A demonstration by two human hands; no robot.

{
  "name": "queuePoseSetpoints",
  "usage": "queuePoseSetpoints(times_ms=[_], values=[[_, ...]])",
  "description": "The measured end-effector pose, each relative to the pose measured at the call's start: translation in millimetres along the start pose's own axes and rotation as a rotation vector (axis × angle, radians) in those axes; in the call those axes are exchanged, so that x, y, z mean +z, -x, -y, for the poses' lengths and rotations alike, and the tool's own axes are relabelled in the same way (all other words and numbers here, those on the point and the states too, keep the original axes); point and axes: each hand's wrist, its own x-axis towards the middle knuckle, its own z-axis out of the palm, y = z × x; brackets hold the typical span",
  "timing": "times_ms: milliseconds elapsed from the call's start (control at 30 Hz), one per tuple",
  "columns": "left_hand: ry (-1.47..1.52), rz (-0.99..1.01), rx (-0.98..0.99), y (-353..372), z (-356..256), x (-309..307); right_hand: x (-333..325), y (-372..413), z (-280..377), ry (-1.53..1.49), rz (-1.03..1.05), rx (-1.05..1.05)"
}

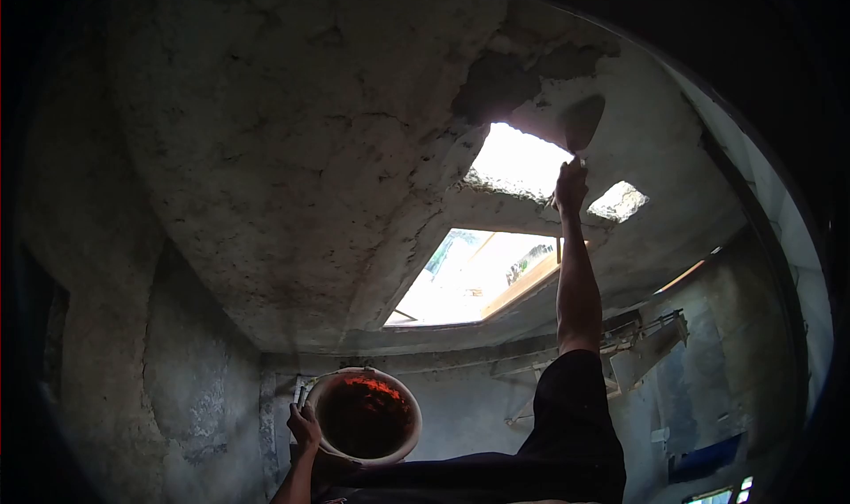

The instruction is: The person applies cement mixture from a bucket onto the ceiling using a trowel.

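Note:
My right arm stretches up toward the wall, and my right hand (571,188) is closed around the handle of a trowel (584,121). The pointed blade lies against or very near the plastered wall, just above a bright opening (522,158); contact is hard to judge. To the left of the blade, a darker, rough-edged patch (498,86) marks the surface. Low in the view, my left hand (304,426) grips a round bucket (414,435) at its left side, by the rim or handle. Inside the bucket it is dark, with an orange-red area near the top; the contents cannot be made out.
A larger framed window opening (469,278) lies below the first, with a small rough hole (620,201) to the right. A wooden structure (642,349) stands at lower right, above a blue item (706,460). A bare grey wall (199,371) rises on the left.

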Motion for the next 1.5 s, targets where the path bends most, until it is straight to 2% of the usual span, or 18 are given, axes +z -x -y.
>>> queuePoseSetpoints(times_ms=[33,100,233,300,367,500,567,700,800,833,900,1000,1133,1200,1333,1367,1433,1500], values=[[0.0,0.001,0.001,-1,-2,-1,-8,-6,10,-0.054,-0.076,0.028],[0.048,0.032,-0.027,-1,-7,-6,-32,-22,36,0.06,-0.058,-0.03],[0.056,0.022,-0.023,-2,-6,-5,-74,-45,83,-0.083,0.123,0.119],[0.041,-0.014,-0.002,-1,-4,-2,-64,-56,79,-0.127,0.164,0.165],[0.034,-0.014,0.0,-1,-1,0,-41,-68,56,0.255,0.036,-0.239],[0.058,0.02,-0.018,-3,-5,-3,-45,-80,45,0.037,0.108,-0.246],[0.06,0.021,-0.021,-3,-2,-1,-47,-83,44,0.276,0.031,-0.369],[0.08,0.041,-0.052,-4,3,4,-58,-74,40,0.288,0.029,-0.372],[0.031,0.004,-0.028,-4,-6,-1,-51,-68,32,0.364,-0.159,-0.627],[0.032,0.001,-0.026,-4,-7,0,-48,-65,30,0.363,-0.162,-0.627],[0.018,-0.023,0.005,-3,-6,0,-36,-58,25,0.271,-0.036,-0.414],[0.048,0.001,-0.02,-3,-9,-4,-19,-38,20,0.338,-0.058,-0.366],[0.05,0.008,-0.036,-1,-1,2,-5,5,15,0.118,-0.183,-0.516],[0.01,-0.066,0.005,-1,6,9,-25,23,39,-0.184,0.119,-0.048],[0.033,-0.007,-0.02,-2,-9,-5,-17,-3,31,-0.126,-0.076,-0.007],[0.03,-0.007,-0.02,-1,-8,-5,-19,-14,34,-0.128,-0.074,-0.005],[0.029,0.002,-0.039,-1,-4,-1,-23,-39,40,-0.44,0.046,0.274],[0.035,0.006,-0.041,-1,-3,0,-7,-55,39,-0.418,0.088,0.2]])
